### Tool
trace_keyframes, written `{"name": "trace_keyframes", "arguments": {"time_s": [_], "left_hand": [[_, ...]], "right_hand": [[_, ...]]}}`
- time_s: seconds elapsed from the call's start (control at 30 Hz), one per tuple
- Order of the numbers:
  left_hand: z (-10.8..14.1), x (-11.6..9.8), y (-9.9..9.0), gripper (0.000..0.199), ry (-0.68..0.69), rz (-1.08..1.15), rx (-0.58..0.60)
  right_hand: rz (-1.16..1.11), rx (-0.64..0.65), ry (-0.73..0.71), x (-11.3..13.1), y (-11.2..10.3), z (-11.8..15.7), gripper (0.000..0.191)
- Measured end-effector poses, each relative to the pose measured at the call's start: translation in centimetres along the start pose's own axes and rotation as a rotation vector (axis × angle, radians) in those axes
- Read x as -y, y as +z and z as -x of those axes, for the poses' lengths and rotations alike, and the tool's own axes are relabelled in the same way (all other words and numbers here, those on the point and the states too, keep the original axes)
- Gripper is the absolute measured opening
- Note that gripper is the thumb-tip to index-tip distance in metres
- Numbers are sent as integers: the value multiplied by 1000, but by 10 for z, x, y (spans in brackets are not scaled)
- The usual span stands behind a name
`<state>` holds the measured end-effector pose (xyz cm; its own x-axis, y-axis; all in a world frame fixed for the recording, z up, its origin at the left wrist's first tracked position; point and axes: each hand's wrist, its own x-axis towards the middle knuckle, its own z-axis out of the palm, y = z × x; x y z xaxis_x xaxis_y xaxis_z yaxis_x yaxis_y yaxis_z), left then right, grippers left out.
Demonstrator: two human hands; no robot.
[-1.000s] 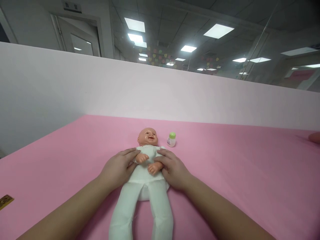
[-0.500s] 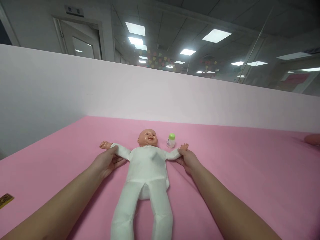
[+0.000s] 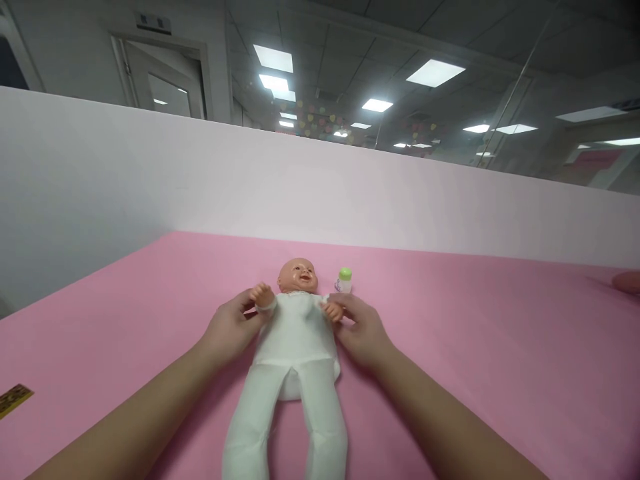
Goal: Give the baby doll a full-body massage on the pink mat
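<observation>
Head view: doll [image 3: 296, 327] lies face-up mid-table, head away from the wearer, legs running toward the bottom edge. White one-piece suit, bare head and hands. Left hand [image 3: 231, 328] has its fingers closed around the doll's arm on that side, near the wrist, so the small fist pokes up just above the thumb. Right hand [image 3: 364, 328] does the same on the other arm, fingers pinched narrow on the sleeve end, doll hand showing at the fingertips. Both doll arms are bent in close to the chest, held off the surface by the grips, not resting on their own; the torso and legs stay flat on the table [image 3: 475, 333], so the body carries no load from the hands. Grip at the wrists rather than the shoulders gives control of the arm angle, my read. Bottle [image 3: 343, 280] with green cap stands upright just beside the doll's head, right side, close to the right hand's fingertips but apart from them. It has a purple label, print too small to read. Pink cloth covers the table; a pale partition [image 3: 150, 180] walls off its far and left edges. Dark patterned card [image 3: 15, 400] sits at the left edge, no legible text. A sign above the door [image 3: 165, 80] is unreadable.
</observation>
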<state>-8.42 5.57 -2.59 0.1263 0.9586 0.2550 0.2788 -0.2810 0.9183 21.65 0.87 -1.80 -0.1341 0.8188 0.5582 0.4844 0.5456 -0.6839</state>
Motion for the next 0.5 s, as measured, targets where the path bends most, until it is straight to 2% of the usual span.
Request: {"name": "trace_keyframes", "arguments": {"time_s": [0.1,0.17,0.33,0.5], "left_hand": [[6,-2,1,44,289,-417,167],[8,-1,1,49,383,-629,209],[7,4,4,57,460,-818,252],[8,2,8,55,389,-795,233]], "right_hand": [[277,169,-185,9,9,8,54],[396,227,-233,11,12,10,56],[502,309,-282,11,16,10,43],[448,292,-238,7,16,10,52]]}}
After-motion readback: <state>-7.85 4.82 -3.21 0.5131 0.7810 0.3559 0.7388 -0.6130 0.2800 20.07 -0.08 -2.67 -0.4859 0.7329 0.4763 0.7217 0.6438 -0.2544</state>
